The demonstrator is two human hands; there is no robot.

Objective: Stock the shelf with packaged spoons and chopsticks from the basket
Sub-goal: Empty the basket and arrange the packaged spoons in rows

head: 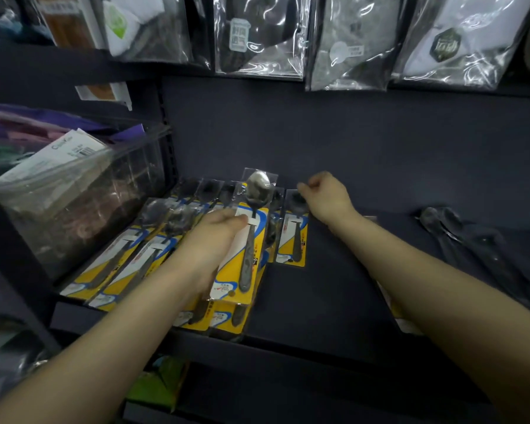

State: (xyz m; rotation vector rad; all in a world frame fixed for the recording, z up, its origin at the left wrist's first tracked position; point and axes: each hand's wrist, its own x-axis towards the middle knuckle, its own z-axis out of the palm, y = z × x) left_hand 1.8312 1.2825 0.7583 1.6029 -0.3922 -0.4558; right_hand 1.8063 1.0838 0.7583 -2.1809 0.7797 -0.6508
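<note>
Several packaged spoons on yellow-and-blue cards lie in rows on the dark shelf [334, 286], left of centre. My left hand [214, 237] grips one packaged spoon [251, 240] by its card, holding it tilted above the rows. My right hand [325, 197] is at the top end of the rightmost packaged spoon [292, 237], fingers curled at the pack's clear top; whether it pinches the pack is unclear. No basket is in view.
A clear plastic bin [83, 203] with packets stands at the shelf's left end. Dark utensils in clear wrap [459, 237] lie at the right. Bagged goods [257, 35] hang above. The dark shelf front edge [288, 350] runs below the packs.
</note>
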